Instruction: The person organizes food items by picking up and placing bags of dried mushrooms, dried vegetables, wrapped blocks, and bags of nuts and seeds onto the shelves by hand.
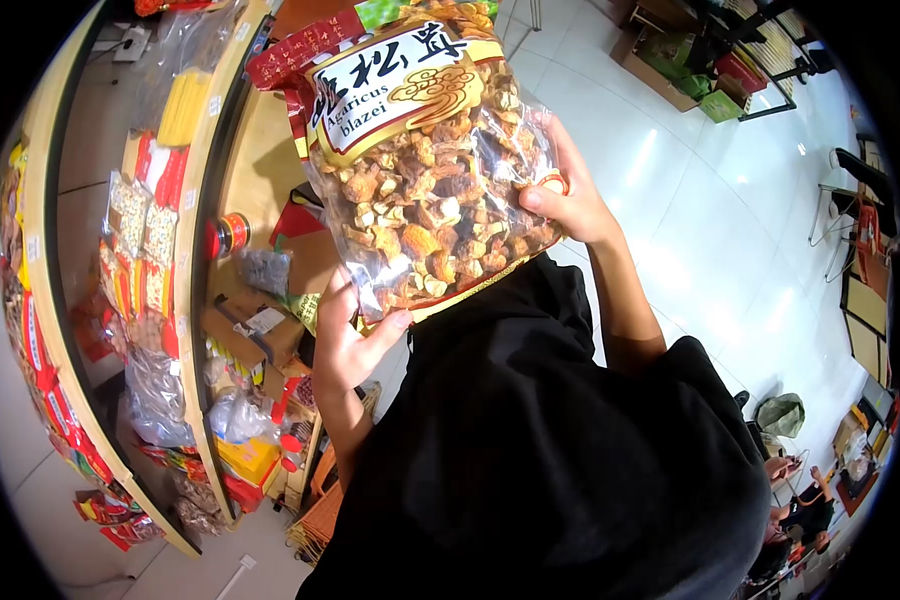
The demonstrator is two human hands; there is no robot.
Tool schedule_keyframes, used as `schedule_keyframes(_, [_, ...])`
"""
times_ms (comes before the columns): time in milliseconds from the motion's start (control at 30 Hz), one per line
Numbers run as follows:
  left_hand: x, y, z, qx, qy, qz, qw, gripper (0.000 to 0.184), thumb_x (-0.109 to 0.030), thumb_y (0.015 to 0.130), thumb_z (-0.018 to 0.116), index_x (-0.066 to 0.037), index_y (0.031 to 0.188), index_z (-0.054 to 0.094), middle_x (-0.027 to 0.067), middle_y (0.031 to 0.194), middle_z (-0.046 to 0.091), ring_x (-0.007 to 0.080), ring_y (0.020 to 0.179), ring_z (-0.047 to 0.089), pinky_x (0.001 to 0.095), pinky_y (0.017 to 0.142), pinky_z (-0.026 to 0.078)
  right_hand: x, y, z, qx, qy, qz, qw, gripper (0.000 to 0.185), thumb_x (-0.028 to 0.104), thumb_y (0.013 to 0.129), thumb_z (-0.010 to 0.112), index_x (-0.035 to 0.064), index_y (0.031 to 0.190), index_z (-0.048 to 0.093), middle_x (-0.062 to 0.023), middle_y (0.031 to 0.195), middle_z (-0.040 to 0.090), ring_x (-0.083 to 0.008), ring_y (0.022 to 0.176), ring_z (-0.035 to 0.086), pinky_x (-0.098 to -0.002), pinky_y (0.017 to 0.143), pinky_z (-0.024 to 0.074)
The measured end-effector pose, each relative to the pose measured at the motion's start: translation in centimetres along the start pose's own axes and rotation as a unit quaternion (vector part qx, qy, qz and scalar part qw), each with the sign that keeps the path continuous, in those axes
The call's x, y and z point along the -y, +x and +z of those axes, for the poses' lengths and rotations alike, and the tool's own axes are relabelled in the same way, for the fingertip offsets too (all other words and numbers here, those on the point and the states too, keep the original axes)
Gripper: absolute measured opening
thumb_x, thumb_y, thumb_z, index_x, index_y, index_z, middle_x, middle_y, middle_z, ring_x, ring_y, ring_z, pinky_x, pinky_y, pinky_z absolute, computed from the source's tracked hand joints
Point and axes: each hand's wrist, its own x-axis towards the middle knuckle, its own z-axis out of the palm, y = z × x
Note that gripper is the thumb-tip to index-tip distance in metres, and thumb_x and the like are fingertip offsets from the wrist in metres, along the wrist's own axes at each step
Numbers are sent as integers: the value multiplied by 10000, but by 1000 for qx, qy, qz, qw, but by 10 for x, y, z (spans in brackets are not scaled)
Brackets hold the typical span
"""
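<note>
A large clear bag of dried mushrooms [435,215], labelled "Agaricus blazei", is held up in front of my body. Its red and gold printed top points away and to the left. My left hand [345,340] grips the lower left corner, thumb on the front face. On the bag's right edge, my right hand [570,195] is closed with its thumb pressed on the front. The fingers of both hands are partly hidden behind the bag.
Wooden shelves [205,250] with packaged dry goods run along the left. A cardboard box [255,325] and plastic bags sit on a lower shelf. White tiled floor [660,200] lies to the right. Boxes [670,70] stand at the upper right; people [805,515] are at the lower right.
</note>
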Motion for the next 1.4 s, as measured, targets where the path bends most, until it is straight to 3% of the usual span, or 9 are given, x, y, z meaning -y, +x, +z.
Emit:
schedule_keyframes(300, [82, -10, 12, -39, -220, -180, 958, 504, -328, 954, 508, 37, 1297, 447, 105, 1232, 539, 201, 1169, 487, 341, 991, 373, 14, -2, 10, 20, -17, -19, 999, 756, 110, 748, 777, 10, 1351, 333, -108, 1245, 516, -171, 1144, 506, -311, 983, 403])
schedule_keyframes(400, [106, 8, 20, -119, -535, -209, 809, 616, -484, 973, 389, 24, 1317, 442, 134, 1289, 534, 233, 1127, 553, 382, 979, 421, 6, 2, 13, 36, -28, -4, 999, 743, 98, 759, 770, 19, 1354, 331, -114, 1239, 524, -169, 1139, 514, -310, 972, 417])
schedule_keyframes(467, [91, 24, 22, -137, -453, -202, 858, 610, -478, 966, 417, 22, 1315, 446, 132, 1272, 546, 232, 1108, 565, 373, 977, 426, 2, 2, 19, 52, -48, 4, 997, 737, 87, 763, 766, 22, 1354, 331, -116, 1235, 529, -167, 1137, 516, -309, 968, 423])
schedule_keyframes(667, [110, 18, 17, -158, -531, -193, 810, 499, -384, 938, 515, -18, 1275, 485, 122, 1193, 591, 220, 1054, 588, 355, 926, 467, -7, -2, 53, 119, -71, 83, 987, 731, 80, 754, 781, 19, 1344, 353, -97, 1224, 519, -155, 1133, 499, -311, 976, 412])
schedule_keyframes(767, [119, 0, 7, -246, -394, -185, 866, 315, -307, 922, 553, -64, 1122, 572, 6, 889, 625, 81, 650, 516, 227, 547, 396, -17, 3, 60, 140, -89, 82, 983, 716, 99, 764, 775, 13, 1340, 358, -97, 1223, 512, -154, 1134, 493, -312, 974, 407])
schedule_keyframes(867, [84, -3, 10, -383, -452, -215, 776, 264, -284, 932, 543, -76, 1089, 589, -27, 856, 634, 32, 561, 539, 178, 456, 420, -19, 8, 71, 174, -73, 105, 976, 709, 108, 781, 760, 14, 1343, 338, -95, 1233, 497, -159, 1137, 487, -315, 968, 408])
schedule_keyframes(933, [76, -17, 2, -362, -481, -178, 779, 326, -285, 937, 536, -44, 1154, 571, 29, 996, 639, 104, 805, 612, 234, 686, 492, -20, 10, 79, 194, -72, 80, 975, 710, 104, 790, 749, 21, 1347, 316, -91, 1229, 496, -159, 1141, 479, -313, 966, 407])
schedule_keyframes(1000, [99, -39, -10, -322, -432, -159, 828, 448, -228, 934, 530, 23, 1299, 466, 91, 1266, 540, 195, 1139, 520, 327, 999, 373, -15, 11, 85, 206, -78, 83, 972, 706, 107, 796, 744, 25, 1348, 311, -88, 1225, 498, -158, 1142, 477, -313, 969, 403])
schedule_keyframes(1400, [93, -80, -56, -387, -330, -82, 857, 448, -124, 924, 541, -3, 1340, 424, 77, 1278, 523, 157, 1149, 487, 321, 1012, 334, -23, 27, 150, 248, -77, 121, 958, 677, 133, 831, 714, 2, 1357, 309, -80, 1219, 512, -147, 1144, 469, -305, 985, 375])
